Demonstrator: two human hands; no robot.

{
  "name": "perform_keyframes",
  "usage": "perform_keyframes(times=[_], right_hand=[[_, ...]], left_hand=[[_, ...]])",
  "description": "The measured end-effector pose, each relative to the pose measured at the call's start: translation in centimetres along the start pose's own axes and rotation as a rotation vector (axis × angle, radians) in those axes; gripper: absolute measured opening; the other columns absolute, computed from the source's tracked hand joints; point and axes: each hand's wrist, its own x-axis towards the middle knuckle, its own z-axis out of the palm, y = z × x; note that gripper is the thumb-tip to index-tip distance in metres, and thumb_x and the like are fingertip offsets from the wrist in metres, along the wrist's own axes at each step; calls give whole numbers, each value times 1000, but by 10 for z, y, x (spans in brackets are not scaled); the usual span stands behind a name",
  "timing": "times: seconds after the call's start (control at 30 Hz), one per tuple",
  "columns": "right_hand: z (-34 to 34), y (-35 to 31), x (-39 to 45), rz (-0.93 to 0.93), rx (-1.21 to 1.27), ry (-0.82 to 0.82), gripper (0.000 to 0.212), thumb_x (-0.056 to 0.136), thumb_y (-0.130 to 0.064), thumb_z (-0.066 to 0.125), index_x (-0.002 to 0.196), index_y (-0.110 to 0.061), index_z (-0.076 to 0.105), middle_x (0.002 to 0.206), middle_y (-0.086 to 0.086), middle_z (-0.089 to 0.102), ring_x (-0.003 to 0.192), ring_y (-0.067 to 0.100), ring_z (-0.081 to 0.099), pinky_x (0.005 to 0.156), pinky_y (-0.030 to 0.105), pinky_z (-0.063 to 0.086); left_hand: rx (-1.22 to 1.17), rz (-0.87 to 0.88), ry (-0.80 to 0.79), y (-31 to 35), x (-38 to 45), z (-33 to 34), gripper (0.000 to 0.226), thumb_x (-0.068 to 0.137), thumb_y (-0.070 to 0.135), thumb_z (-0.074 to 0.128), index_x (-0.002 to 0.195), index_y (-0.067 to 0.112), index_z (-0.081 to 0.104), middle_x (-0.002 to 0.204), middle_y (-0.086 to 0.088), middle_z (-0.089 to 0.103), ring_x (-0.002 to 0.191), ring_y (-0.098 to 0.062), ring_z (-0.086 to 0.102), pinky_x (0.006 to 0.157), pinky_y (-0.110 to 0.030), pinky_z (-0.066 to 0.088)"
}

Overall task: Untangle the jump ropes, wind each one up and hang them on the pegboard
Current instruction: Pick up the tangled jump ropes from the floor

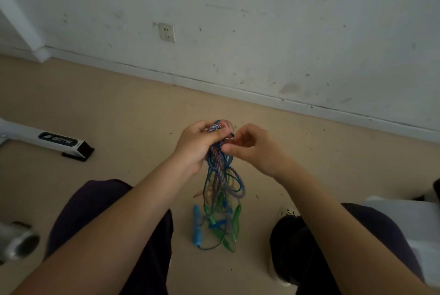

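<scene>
Blue, green and braided cords make up the bundle of jump ropes [220, 171], which hangs just in front of our knees, its handles [215, 225] trailing on the floor [133, 113] below. Our left hand [196, 146] grips the bundle's top; our right hand [250, 149], beside the bundle, pinches a strand. We should draw that strand out slowly, keeping loops slack, so knots don't tighten.

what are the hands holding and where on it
Left hand grips the tangled jump ropes at the bundle's top; right hand pinches a strand there.
</scene>
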Motion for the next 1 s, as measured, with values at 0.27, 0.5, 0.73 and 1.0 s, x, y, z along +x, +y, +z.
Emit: perform_keyframes(times=[0.27, 0.5, 0.73, 1.0], right_hand=[[0, 2, 6, 28, 194, 165, 39, 68, -26, 89, 78, -19, 52, 85, 9, 65, 79, 27, 65, 80, 56, 55], [-1, -3, 3, -144, 120, 222, 41, 71, -8, 84, 94, -29, 57, 85, 0, 55, 84, 14, 56, 72, 18, 46], [-20, -3, 4, -36, 187, -114, 30, 77, -15, 69, 108, -15, 72, 97, 1, 74, 96, 15, 69, 93, 33, 52], [-24, -3, 2, -86, 83, 0, 10, 79, -14, 80, 76, -19, 72, 73, 1, 69, 70, 6, 63, 73, 26, 54]], left_hand=[[-122, 33, -274, 7, -3, -3, 29, 86, 3, 62, 114, 7, 64, 99, -6, 75, 86, -17, 71, 72, -27, 58], [14, 61, -356, 10, -4, -8, 24, 94, 2, 54, 113, 11, 67, 94, -1, 77, 85, -12, 72, 74, -24, 57], [65, 47, -308, 10, -6, -7, 23, 97, -2, 52, 116, 4, 64, 87, -6, 77, 80, -17, 74, 71, -25, 60], [201, -27, -511, 8, -12, -13, 33, 101, 8, 49, 132, 2, 56, 111, -14, 74, 105, -25, 71, 84, -33, 58]])
